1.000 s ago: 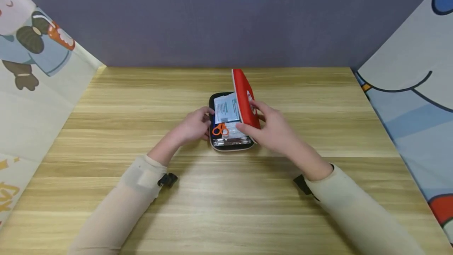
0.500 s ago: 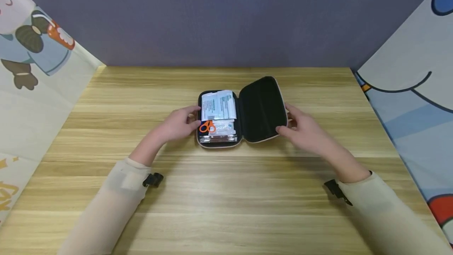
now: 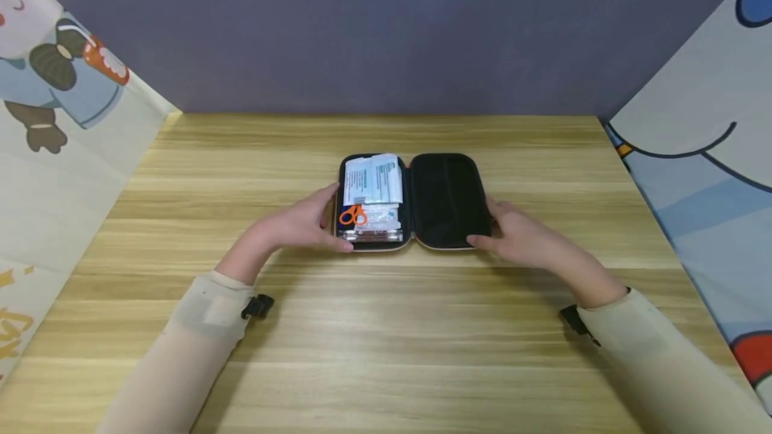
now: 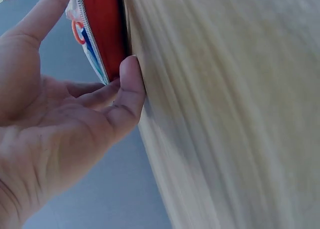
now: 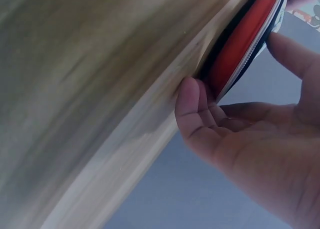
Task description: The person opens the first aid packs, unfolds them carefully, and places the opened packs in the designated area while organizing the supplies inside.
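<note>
A first-aid kit [image 3: 407, 203] lies unfolded on the table, its black-lined lid [image 3: 449, 199] flat on the right. The left half holds white printed packets [image 3: 372, 179], orange-handled scissors [image 3: 352, 215] and shiny narrow packs [image 3: 370, 236] along the front. My left hand [image 3: 301, 223] grips that half's outer side, thumb at the front corner. In the left wrist view, fingertips meet the red shell [image 4: 102, 29] below its zipper. My right hand [image 3: 521, 236] holds the lid's right edge, thumb on the front corner; its curled fingers touch the red side [image 5: 240, 44] in the right wrist view.
The wood-grain table [image 3: 386, 340] extends around the kit. A grey-blue panel [image 3: 386, 32] stands behind it, and cartoon-printed panels [image 3: 60, 186] flank both sides. Dark camera mounts [image 3: 258, 306] sit on the wrists.
The lid has swung from half-raised, red side showing, over to the right and down flat. My right hand moved right with it. The kit shifted slightly left, and my left thumb moved to the front corner.
</note>
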`<state>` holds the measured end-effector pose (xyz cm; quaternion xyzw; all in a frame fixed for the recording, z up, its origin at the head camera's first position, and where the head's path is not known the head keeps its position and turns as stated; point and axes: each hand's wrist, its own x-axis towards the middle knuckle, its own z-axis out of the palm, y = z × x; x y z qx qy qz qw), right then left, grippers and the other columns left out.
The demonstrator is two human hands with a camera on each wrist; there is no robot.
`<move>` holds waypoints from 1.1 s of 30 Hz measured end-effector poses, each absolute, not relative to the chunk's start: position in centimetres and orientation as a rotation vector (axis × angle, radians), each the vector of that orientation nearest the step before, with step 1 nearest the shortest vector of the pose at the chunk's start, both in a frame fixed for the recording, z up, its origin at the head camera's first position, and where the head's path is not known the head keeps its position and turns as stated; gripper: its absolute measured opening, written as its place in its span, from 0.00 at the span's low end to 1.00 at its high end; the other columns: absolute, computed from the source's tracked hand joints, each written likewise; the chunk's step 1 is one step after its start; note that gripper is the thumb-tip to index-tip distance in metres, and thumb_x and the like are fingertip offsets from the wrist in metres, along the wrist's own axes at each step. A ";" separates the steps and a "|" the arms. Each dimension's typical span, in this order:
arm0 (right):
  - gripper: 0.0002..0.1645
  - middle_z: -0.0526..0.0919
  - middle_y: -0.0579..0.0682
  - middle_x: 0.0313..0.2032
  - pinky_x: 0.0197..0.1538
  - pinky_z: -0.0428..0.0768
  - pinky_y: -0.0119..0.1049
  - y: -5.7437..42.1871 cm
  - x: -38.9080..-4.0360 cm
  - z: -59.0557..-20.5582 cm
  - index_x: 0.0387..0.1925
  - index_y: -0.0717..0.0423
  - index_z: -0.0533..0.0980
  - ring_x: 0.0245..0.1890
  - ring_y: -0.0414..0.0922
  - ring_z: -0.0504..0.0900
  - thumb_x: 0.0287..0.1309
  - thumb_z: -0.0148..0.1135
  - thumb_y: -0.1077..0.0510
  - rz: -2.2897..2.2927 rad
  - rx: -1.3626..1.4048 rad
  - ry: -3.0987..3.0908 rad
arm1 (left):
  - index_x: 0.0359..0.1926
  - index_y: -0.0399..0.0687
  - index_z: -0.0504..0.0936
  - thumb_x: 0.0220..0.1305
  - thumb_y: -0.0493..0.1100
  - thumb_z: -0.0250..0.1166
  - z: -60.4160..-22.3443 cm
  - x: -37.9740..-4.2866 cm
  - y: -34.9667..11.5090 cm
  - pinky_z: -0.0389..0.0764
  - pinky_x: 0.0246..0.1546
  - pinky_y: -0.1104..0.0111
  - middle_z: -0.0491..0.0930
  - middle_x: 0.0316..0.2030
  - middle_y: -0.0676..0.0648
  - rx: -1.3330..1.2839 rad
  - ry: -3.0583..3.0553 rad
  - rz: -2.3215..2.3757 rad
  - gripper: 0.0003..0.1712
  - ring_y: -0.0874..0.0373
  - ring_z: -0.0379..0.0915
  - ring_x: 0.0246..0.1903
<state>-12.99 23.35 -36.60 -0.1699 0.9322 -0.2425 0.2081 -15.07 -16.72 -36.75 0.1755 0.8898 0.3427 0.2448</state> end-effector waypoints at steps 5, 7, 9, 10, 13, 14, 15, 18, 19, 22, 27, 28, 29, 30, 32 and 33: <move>0.64 0.63 0.75 0.75 0.74 0.69 0.68 23.5 -12.9 -36.6 0.83 0.71 0.43 0.73 0.70 0.69 0.72 0.65 0.36 -0.622 -0.459 2.599 | 0.87 0.49 0.42 0.50 0.54 0.86 -36.9 -15.1 -16.7 0.80 0.66 0.49 0.61 0.78 0.35 0.514 2.442 0.914 0.76 0.42 0.74 0.62; 0.64 0.61 0.76 0.76 0.75 0.67 0.69 23.4 -12.8 -36.6 0.83 0.71 0.44 0.75 0.71 0.66 0.70 0.66 0.35 -0.615 -0.469 2.604 | 0.86 0.48 0.45 0.51 0.53 0.86 -36.9 -15.0 -16.6 0.79 0.68 0.48 0.63 0.77 0.36 0.533 2.433 0.926 0.74 0.42 0.73 0.65; 0.64 0.60 0.76 0.77 0.77 0.65 0.69 23.4 -12.6 -36.6 0.83 0.70 0.46 0.77 0.71 0.63 0.69 0.67 0.35 -0.614 -0.480 2.608 | 0.85 0.47 0.48 0.51 0.52 0.86 -37.0 -14.9 -16.6 0.79 0.69 0.48 0.66 0.75 0.36 0.558 2.427 0.935 0.72 0.41 0.73 0.67; 0.64 0.59 0.76 0.78 0.77 0.64 0.69 23.3 -12.4 -36.6 0.83 0.70 0.46 0.77 0.72 0.62 0.69 0.67 0.35 -0.610 -0.481 2.608 | 0.85 0.46 0.49 0.51 0.52 0.86 -37.0 -14.7 -16.6 0.78 0.70 0.48 0.67 0.75 0.36 0.566 2.423 0.937 0.71 0.41 0.72 0.69; 0.65 0.57 0.77 0.78 0.78 0.63 0.71 23.3 -12.0 -36.5 0.83 0.71 0.48 0.78 0.74 0.58 0.68 0.68 0.33 -0.581 -0.473 2.608 | 0.86 0.45 0.48 0.51 0.54 0.86 -36.9 -14.4 -16.6 0.77 0.71 0.48 0.64 0.77 0.36 0.576 2.427 0.928 0.72 0.41 0.70 0.72; 0.66 0.57 0.77 0.78 0.78 0.62 0.71 23.3 -11.9 -36.4 0.82 0.71 0.48 0.78 0.74 0.58 0.68 0.68 0.33 -0.566 -0.463 2.609 | 0.86 0.45 0.47 0.51 0.54 0.86 -36.9 -14.3 -16.6 0.77 0.72 0.48 0.62 0.78 0.36 0.570 2.430 0.925 0.73 0.41 0.69 0.73; 0.66 0.57 0.77 0.78 0.77 0.62 0.71 23.3 -11.8 -36.3 0.82 0.72 0.48 0.78 0.74 0.57 0.67 0.67 0.32 -0.549 -0.455 2.609 | 0.86 0.45 0.46 0.51 0.54 0.86 -36.9 -14.2 -16.6 0.77 0.72 0.48 0.61 0.79 0.35 0.564 2.430 0.926 0.74 0.41 0.68 0.73; 0.67 0.57 0.78 0.78 0.77 0.63 0.72 23.3 -11.6 -36.1 0.82 0.73 0.49 0.78 0.75 0.57 0.66 0.67 0.30 -0.514 -0.440 2.608 | 0.86 0.45 0.44 0.52 0.53 0.85 -37.0 -14.1 -16.7 0.75 0.74 0.48 0.60 0.80 0.36 0.557 2.428 0.930 0.74 0.41 0.68 0.74; 0.68 0.57 0.77 0.78 0.77 0.63 0.72 23.2 -11.6 -36.0 0.82 0.73 0.49 0.78 0.75 0.57 0.66 0.67 0.30 -0.508 -0.437 2.606 | 0.86 0.45 0.44 0.52 0.53 0.85 -36.9 -14.0 -16.7 0.74 0.75 0.48 0.60 0.80 0.36 0.553 2.429 0.924 0.74 0.42 0.68 0.74; 0.68 0.58 0.78 0.77 0.76 0.64 0.72 23.2 -11.5 -35.9 0.82 0.73 0.48 0.77 0.75 0.59 0.65 0.68 0.30 -0.499 -0.439 2.602 | 0.86 0.42 0.44 0.52 0.55 0.85 -36.7 -13.7 -16.7 0.69 0.77 0.46 0.60 0.80 0.35 0.553 2.436 0.894 0.75 0.40 0.66 0.76; 0.67 0.60 0.79 0.76 0.73 0.69 0.71 22.8 -12.1 -34.9 0.83 0.69 0.50 0.76 0.75 0.61 0.65 0.69 0.31 -0.423 -0.422 2.623 | 0.86 0.39 0.41 0.53 0.58 0.84 -36.5 -13.5 -16.7 0.69 0.77 0.44 0.55 0.82 0.31 0.521 2.448 0.847 0.77 0.35 0.65 0.76; 0.65 0.59 0.79 0.76 0.73 0.69 0.72 22.5 -12.4 -34.5 0.83 0.68 0.51 0.76 0.76 0.61 0.65 0.69 0.31 -0.398 -0.418 2.636 | 0.86 0.39 0.40 0.53 0.59 0.84 -36.5 -13.5 -16.7 0.70 0.77 0.44 0.54 0.82 0.31 0.512 2.449 0.836 0.77 0.34 0.65 0.75; 0.64 0.60 0.78 0.77 0.72 0.69 0.72 22.3 -12.7 -34.1 0.83 0.67 0.53 0.76 0.76 0.61 0.66 0.69 0.32 -0.375 -0.419 2.653 | 0.86 0.39 0.40 0.53 0.59 0.84 -36.5 -13.5 -16.7 0.71 0.76 0.44 0.54 0.82 0.30 0.498 2.452 0.821 0.78 0.33 0.67 0.74; 0.61 0.60 0.77 0.77 0.72 0.70 0.71 22.0 -13.0 -33.6 0.82 0.66 0.54 0.76 0.75 0.62 0.66 0.70 0.34 -0.357 -0.429 2.675 | 0.86 0.38 0.39 0.53 0.60 0.84 -36.6 -13.5 -16.7 0.72 0.75 0.44 0.53 0.82 0.30 0.490 2.454 0.809 0.78 0.32 0.68 0.74; 0.55 0.61 0.74 0.77 0.72 0.71 0.70 21.1 -13.9 -32.8 0.81 0.65 0.59 0.76 0.73 0.63 0.68 0.70 0.38 -0.344 -0.473 2.726 | 0.86 0.38 0.38 0.53 0.62 0.83 -36.6 -13.5 -16.7 0.72 0.75 0.44 0.53 0.82 0.29 0.476 2.453 0.793 0.79 0.31 0.69 0.73; 0.51 0.63 0.72 0.77 0.73 0.72 0.68 20.6 -14.3 -32.6 0.80 0.64 0.61 0.76 0.71 0.65 0.69 0.71 0.41 -0.349 -0.525 2.756 | 0.86 0.38 0.38 0.53 0.62 0.83 -36.6 -13.5 -16.8 0.72 0.75 0.44 0.53 0.82 0.29 0.472 2.454 0.784 0.79 0.30 0.69 0.72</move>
